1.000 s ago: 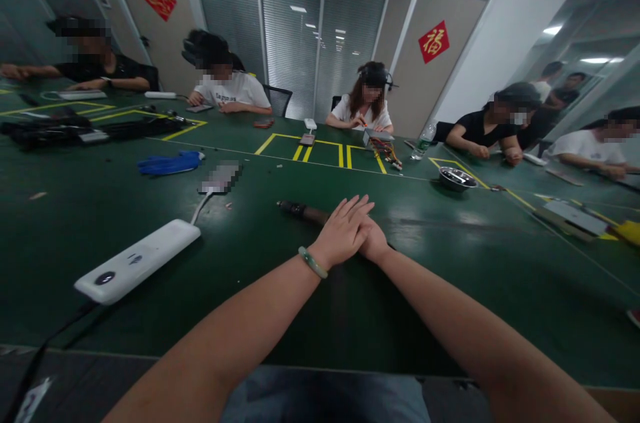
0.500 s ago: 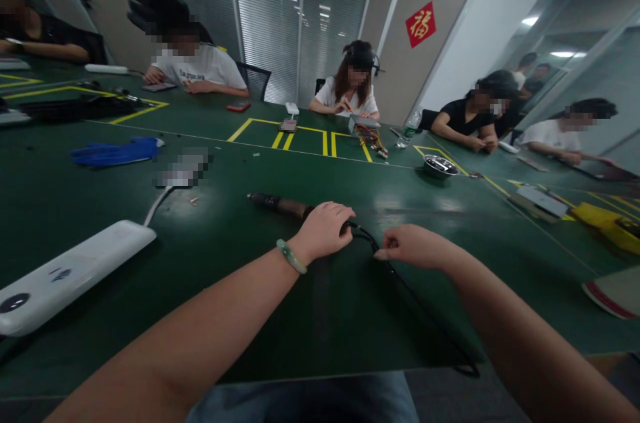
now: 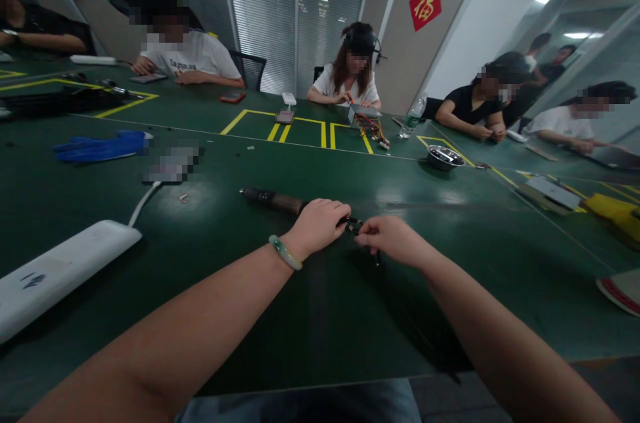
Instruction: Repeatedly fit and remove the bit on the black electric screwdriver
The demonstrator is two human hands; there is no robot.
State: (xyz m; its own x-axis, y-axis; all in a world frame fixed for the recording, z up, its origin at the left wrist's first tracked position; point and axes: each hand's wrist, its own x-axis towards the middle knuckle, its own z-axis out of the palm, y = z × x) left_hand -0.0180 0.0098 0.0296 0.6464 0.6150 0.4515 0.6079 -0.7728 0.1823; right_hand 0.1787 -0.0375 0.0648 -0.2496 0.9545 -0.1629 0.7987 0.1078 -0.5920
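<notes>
A dark, slim electric screwdriver (image 3: 275, 201) lies on the green table, its tip pointing left. My left hand (image 3: 323, 226), with a green bangle at the wrist, is wrapped over its rear end. Just to the right, my right hand (image 3: 393, 239) is closed in a pinch on the black cable (image 3: 354, 225) beside the tool's tail. A short dark piece of the cable shows below the right fingers. The rest of it is hard to make out against the dark table.
A long white device (image 3: 65, 273) with a cord lies at left, near a blue glove (image 3: 100, 146). A metal bowl (image 3: 445, 157), a plastic bottle (image 3: 413, 118) and a yellow item (image 3: 613, 216) are farther right. Several people sit around the table.
My right hand has moved left, closer to my left hand, and pinches the cable nearer the screwdriver. The cable's long run toward the table edge no longer shows clearly. The view has shifted slightly.
</notes>
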